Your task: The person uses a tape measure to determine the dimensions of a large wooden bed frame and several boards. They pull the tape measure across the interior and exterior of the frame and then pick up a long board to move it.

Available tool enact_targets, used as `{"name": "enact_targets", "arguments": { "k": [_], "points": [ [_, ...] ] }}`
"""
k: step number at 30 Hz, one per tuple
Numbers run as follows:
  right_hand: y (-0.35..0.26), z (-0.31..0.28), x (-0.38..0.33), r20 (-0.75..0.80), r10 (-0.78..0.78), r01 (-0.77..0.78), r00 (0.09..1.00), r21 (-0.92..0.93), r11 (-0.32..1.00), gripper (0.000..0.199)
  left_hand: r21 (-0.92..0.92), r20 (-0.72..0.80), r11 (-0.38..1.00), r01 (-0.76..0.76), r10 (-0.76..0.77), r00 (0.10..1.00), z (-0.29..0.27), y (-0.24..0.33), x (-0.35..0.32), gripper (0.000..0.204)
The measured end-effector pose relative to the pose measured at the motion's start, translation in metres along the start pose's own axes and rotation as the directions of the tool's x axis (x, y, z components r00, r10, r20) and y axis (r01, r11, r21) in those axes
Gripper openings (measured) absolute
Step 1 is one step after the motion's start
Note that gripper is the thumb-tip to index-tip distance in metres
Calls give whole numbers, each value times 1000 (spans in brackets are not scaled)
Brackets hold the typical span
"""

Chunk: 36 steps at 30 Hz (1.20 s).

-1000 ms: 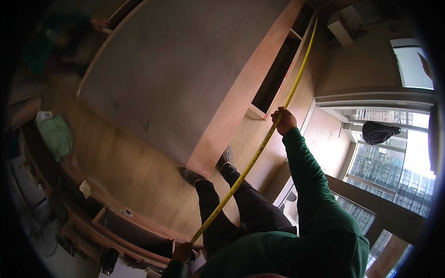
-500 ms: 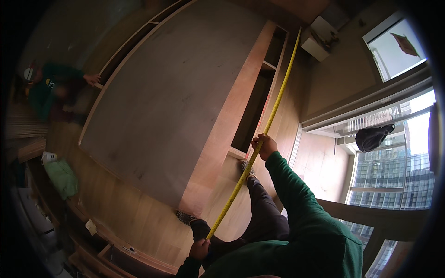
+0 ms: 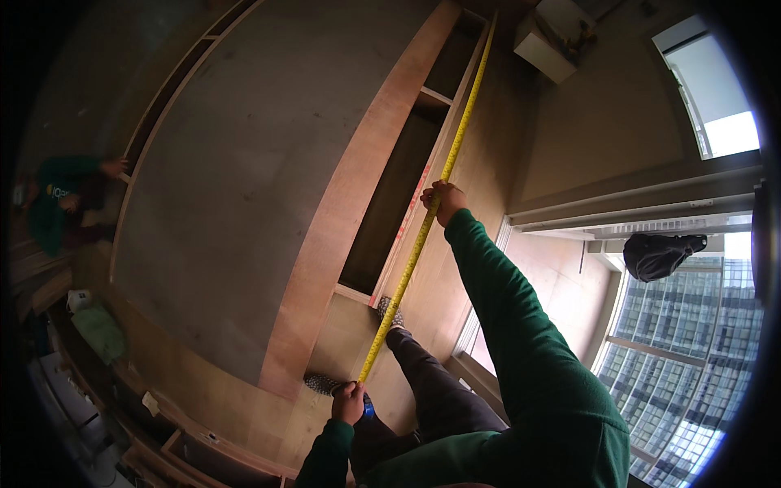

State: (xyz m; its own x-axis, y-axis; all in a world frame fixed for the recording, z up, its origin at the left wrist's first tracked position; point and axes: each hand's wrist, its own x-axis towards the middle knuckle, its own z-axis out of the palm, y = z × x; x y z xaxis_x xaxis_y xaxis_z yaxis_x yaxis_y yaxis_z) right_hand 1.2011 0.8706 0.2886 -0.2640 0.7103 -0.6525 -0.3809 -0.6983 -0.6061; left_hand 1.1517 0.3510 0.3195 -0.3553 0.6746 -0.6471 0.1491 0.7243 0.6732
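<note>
A long yellow tape measure blade (image 3: 466,114) runs from low in front of me up to the far end of a wooden frame. My left hand (image 3: 348,403) is closed on the near part of the tape; a small blue patch shows beside it, too little to name. Farther along, my right hand (image 3: 447,202) pinches the blade with my arm stretched out. Left of the tape lies the low frame, with a grey panel (image 3: 236,179), a reddish-brown board (image 3: 321,236) and open side compartments (image 3: 399,183). The blade passes along the frame's outer edge.
Another person (image 3: 65,195) in a green top is at the frame's far left side. A white box (image 3: 545,45) stands by the far wall. A black bag (image 3: 661,256) is near the windows at right. A green bag (image 3: 99,333) and wooden furniture (image 3: 183,443) are at lower left.
My view has shifted, so the frame sits farther left and the windows look larger. My right hand now appears higher and farther along the frame's edge. Both hands still hold the tape.
</note>
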Motion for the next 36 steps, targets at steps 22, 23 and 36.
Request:
{"name": "enact_targets", "arguments": {
  "k": [22, 23, 36],
  "points": [
    [27, -43, 64, -114, 137, -152, 984, -128, 980, 15, 6, -33, 980, 201, -201, 979, 45, -9, 41, 34],
    [27, -46, 65, -111, 137, -151, 984, -131, 980, 15, 10, -32, 980, 200, -200, 979, 47, -9, 41, 34],
    [65, -75, 111, -104, 223, -238, 969, -165, 957, 24, 16, -40, 984, 180, -179, 983, 58, -39, 67, 33]
  ]
}}
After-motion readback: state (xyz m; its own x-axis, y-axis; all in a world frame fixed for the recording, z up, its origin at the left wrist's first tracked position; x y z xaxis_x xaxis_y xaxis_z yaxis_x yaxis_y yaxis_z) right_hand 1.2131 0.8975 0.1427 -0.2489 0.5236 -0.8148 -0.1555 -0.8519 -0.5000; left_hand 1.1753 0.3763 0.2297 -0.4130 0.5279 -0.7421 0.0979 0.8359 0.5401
